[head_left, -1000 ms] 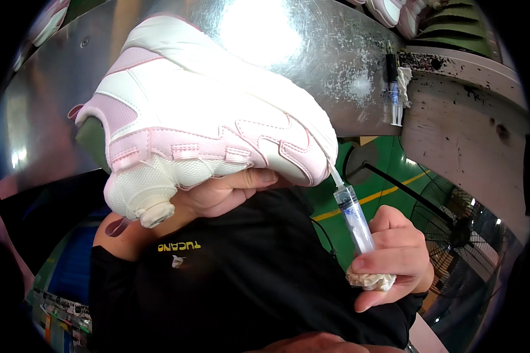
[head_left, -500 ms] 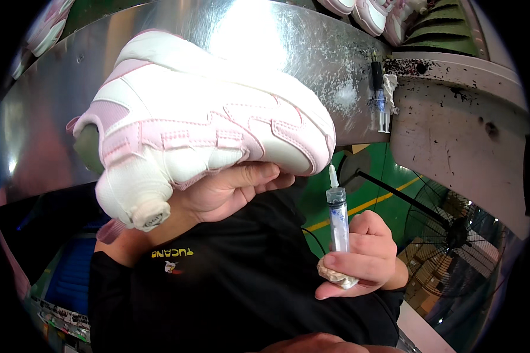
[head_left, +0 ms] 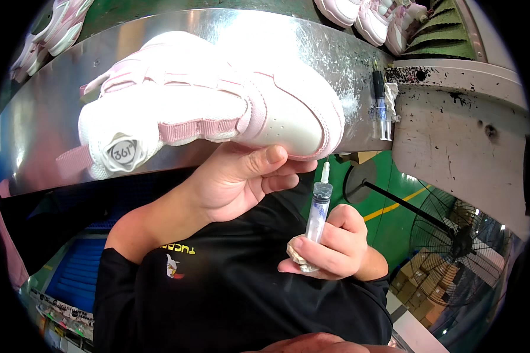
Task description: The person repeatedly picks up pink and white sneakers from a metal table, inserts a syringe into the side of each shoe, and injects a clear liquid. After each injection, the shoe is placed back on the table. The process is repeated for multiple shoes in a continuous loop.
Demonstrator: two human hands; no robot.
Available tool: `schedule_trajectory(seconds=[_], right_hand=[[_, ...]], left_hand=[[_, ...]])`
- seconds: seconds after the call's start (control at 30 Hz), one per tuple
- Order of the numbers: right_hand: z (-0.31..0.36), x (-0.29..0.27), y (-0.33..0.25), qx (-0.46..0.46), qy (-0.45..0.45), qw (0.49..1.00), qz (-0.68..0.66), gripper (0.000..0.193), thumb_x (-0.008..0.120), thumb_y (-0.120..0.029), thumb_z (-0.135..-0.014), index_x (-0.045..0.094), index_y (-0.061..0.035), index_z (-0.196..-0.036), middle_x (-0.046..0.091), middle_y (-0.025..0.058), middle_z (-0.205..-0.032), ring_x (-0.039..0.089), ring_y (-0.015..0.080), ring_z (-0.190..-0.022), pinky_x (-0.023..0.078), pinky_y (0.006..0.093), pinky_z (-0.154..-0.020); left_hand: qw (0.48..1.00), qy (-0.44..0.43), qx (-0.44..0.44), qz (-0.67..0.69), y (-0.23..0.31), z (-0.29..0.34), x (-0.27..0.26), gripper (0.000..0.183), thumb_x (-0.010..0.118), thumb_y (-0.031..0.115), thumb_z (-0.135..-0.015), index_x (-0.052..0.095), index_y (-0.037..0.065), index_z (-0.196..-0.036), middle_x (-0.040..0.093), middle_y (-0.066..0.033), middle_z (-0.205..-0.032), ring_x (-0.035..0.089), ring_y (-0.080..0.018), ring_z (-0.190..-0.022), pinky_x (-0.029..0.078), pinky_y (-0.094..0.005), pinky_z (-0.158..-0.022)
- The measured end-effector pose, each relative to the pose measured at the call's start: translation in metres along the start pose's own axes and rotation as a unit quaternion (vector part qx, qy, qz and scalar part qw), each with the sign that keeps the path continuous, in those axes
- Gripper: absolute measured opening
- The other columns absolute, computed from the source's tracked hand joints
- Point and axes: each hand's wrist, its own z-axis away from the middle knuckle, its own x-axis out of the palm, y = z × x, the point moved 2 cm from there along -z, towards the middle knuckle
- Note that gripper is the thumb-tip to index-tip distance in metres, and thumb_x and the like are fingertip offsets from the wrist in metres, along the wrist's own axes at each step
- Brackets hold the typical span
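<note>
Shiny metal tabletop here, pretty scuffed up toward its right end. A white and pink shoe is held up over its near edge, toe pointing right. Left hand is clamped on the shoe near the toe. Right hand, apart from the left, is wrapped round a clear syringe, tip right by the toe, can't tell if touching. Black-and-clear syringe lies along the tabletop's right edge. Smallest thing: a crumpled off-white wad in the right hand.

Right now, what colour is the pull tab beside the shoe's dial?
Pink pull tab, best in head view.
</note>
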Motion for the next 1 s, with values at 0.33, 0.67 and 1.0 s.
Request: schedule_trajectory(seconds=[0.33,0.67,1.0], right_hand=[[0.001,0.002,0.006,-0.022,0.005,1.0,-0.002,0.033,0.08,-0.023,-0.064,0.065,-0.0086,-0.089,0.048,-0.0045,-0.059,0.034,0.0121,-0.048,0.025,0.025,-0.045],[0.018,0.007,0.08,0.116,0.09,0.989,0.018,0.047,0.076,-0.021,-0.069,0.057,-0.0035,-0.109,0.062,0.0054,-0.087,0.046,0.0256,-0.078,0.039,0.0356,-0.072],[-0.002,0.029,0.129,0.157,0.168,0.971,0.072,0.046,0.079,-0.01,-0.061,0.064,-0.0074,-0.104,0.054,0.0068,-0.094,0.047,0.0264,-0.086,0.04,0.0367,-0.075]], left_hand=[[0.999,0.035,0.03,0.01,-0.005,-0.005,-0.002,0.028,0.061,0.017,-0.089,0.058,0.003,-0.114,0.062,-0.0098,-0.112,0.06,-0.0208,-0.105,0.053,-0.029,-0.083],[0.977,0.202,0.068,-0.008,0.025,0.124,-0.012,0.071,0.068,0.004,-0.072,0.035,0.001,-0.134,0.048,-0.0122,-0.13,0.045,-0.0257,-0.123,0.033,-0.0409,-0.106],[0.876,0.252,0.161,-0.379,0.133,0.044,-0.019,0.069,0.068,0.013,-0.074,0.036,-0.008,-0.131,0.055,-0.016,-0.12,0.057,-0.0233,-0.108,0.046,-0.0352,-0.095]])
